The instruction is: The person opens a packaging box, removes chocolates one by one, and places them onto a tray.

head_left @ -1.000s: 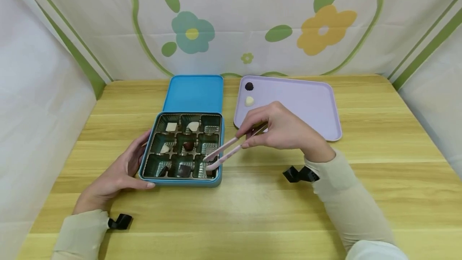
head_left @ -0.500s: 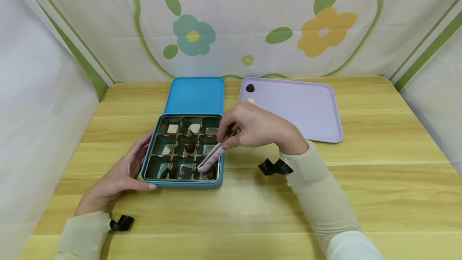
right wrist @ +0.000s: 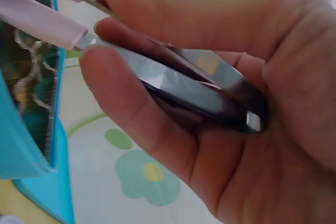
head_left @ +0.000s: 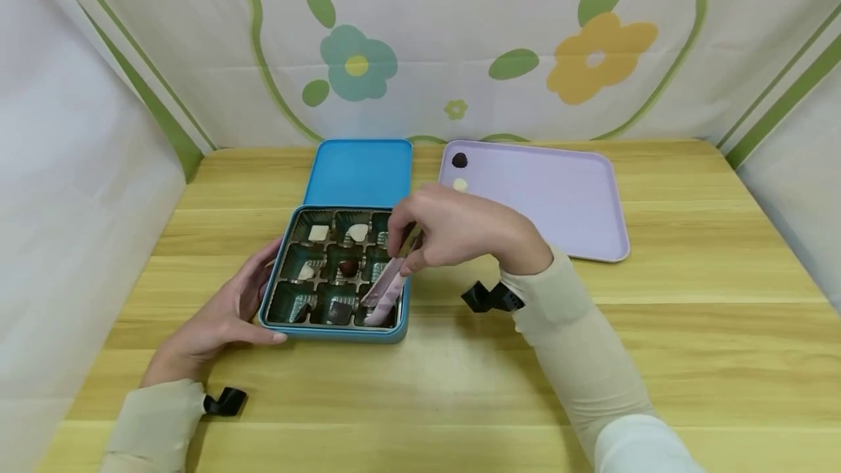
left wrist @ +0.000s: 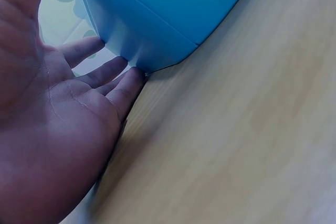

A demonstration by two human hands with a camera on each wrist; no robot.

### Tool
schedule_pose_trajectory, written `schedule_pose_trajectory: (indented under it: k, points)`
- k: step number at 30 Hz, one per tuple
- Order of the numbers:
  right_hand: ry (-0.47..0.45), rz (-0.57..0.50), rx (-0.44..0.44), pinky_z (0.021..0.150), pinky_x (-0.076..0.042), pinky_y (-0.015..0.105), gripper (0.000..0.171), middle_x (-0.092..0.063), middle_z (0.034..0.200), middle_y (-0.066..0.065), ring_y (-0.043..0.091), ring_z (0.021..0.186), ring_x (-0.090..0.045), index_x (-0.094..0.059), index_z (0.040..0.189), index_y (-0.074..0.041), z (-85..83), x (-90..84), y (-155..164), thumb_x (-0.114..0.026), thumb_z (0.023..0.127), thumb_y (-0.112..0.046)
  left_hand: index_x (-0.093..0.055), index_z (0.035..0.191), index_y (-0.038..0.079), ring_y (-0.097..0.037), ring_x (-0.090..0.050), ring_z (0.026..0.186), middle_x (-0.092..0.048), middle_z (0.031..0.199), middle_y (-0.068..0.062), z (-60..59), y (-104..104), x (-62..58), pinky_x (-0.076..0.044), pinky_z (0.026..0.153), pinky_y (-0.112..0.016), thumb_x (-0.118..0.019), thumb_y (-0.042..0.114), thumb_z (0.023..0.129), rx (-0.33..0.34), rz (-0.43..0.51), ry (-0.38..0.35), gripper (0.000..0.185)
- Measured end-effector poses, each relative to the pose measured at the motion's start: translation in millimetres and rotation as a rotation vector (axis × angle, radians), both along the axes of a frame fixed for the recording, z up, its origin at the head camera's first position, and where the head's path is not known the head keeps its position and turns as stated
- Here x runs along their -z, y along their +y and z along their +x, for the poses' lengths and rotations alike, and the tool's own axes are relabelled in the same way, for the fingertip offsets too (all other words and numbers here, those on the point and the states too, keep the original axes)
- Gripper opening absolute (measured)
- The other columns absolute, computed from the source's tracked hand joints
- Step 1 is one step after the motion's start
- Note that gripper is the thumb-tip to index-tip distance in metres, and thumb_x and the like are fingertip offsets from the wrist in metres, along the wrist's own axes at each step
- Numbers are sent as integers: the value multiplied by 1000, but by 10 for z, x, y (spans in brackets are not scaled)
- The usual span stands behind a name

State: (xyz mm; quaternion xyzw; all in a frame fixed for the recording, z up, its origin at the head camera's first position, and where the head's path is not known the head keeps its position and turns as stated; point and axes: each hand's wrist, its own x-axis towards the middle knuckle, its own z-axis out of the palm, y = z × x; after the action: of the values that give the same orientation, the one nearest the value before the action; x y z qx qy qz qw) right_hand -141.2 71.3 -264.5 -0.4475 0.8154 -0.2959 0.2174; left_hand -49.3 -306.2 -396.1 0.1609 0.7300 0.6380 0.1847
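A blue tin [head_left: 335, 334] holds a dark insert of several compartments with white and dark chocolates. The left hand [head_left: 223, 312] rests against the tin's left side, its thumb along the front edge. In the left wrist view, its nearly straight fingers [left wrist: 123, 90] touch the blue wall. The right hand [head_left: 460, 232] grips a pair of tongs [head_left: 388, 290] with metal arms and pink tips. The tips reach down into the front right compartment, slightly apart, beside a dark piece mostly hidden behind them. A dark square chocolate [head_left: 339, 313] lies in the compartment left of it.
A blue lid [head_left: 361, 170] lies behind the tin. To the right is a lilac tray [head_left: 552, 195] with a dark chocolate [head_left: 459, 160] and a partly hidden white one [head_left: 460, 185]. A flowered cloth [head_left: 420, 42] hangs behind the wooden table [head_left: 709, 254].
The right hand has moved left over the tin, bringing the tongs' tips further into the front right compartment. The tips closed together, then parted a little. The left hand stays on the tin.
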Motion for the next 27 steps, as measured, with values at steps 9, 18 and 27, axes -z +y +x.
schedule_pose_trajectory:
  k: [9,18,27]
  points:
    - [23,39,-47,82,-60,27,9,-78,93,-5,8,85,-76,-82,90,-15,-51,-46,-80,-85,87,-7,-9,175,24,-2,-40,149,-16,177,-10,-3,11,-5,-45,111,-14,-85,-19,74,3,-1,-13,134]
    - [22,11,-44,80,-60,31,21,-79,99,-4,9,84,-71,-84,96,-16,-88,-129,-1,-90,81,-3,-10,175,26,-1,-40,148,-16,177,-11,-21,12,-18,-44,111,-14,-86,-17,74,-14,-24,-29,134]
    - [33,3,-62,77,-60,28,14,-80,96,0,7,79,-70,-84,94,-12,-74,-7,-17,-88,85,-2,-11,175,23,-3,-40,150,-19,177,-10,-75,80,15,-41,114,-12,-87,-19,71,-9,12,-3,135]
